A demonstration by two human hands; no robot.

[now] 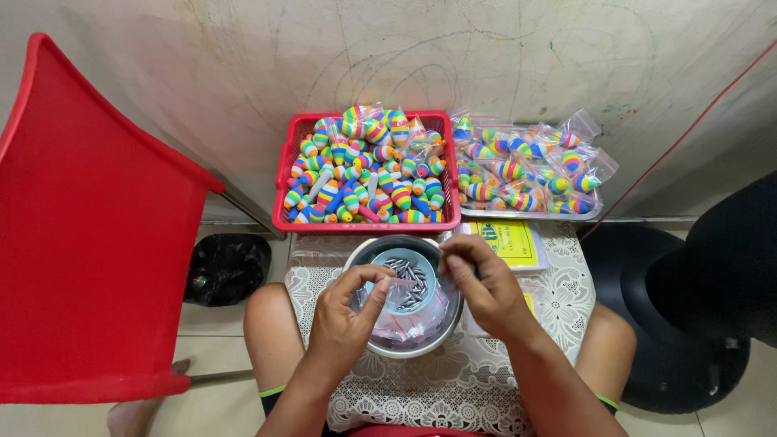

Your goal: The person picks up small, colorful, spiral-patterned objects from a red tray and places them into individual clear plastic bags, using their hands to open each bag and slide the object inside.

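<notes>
Seated at a small worktop (pixel 558 303) draped in a white lace cloth, knees either side, so everything lies within easy reach. Both hands over a metal bowl (pixel 380 344) set dead centre, closest to the body: left hand (pixel 346 320) curled, thumb and forefinger pinched on the edge of a small clear plastic bag (pixel 409 320) that sags into the bowl; right hand (pixel 484 287) also curled, fingertips pinched at the bag's other side, as if to spread its mouth, though whether anything else sits between those fingers cannot be told. Inside the bowl, a pale blue dish (pixel 405 281) of small grey metal cylinders (pixel 405 279), kept directly under the fingers for picking. Just beyond, against the wall, a red plastic basket (pixel 285 190) heaped with loose rainbow-striped foam floats (pixel 368 174). Beside it to the right, a tray (pixel 526 215) of the same floats already sealed in clear bags (pixel 526 166), loose and bagged kept apart. Yellow packet (pixel 510 241) tucked between tray and bowl. Red plastic chair (pixel 89 235) at the left.
</notes>
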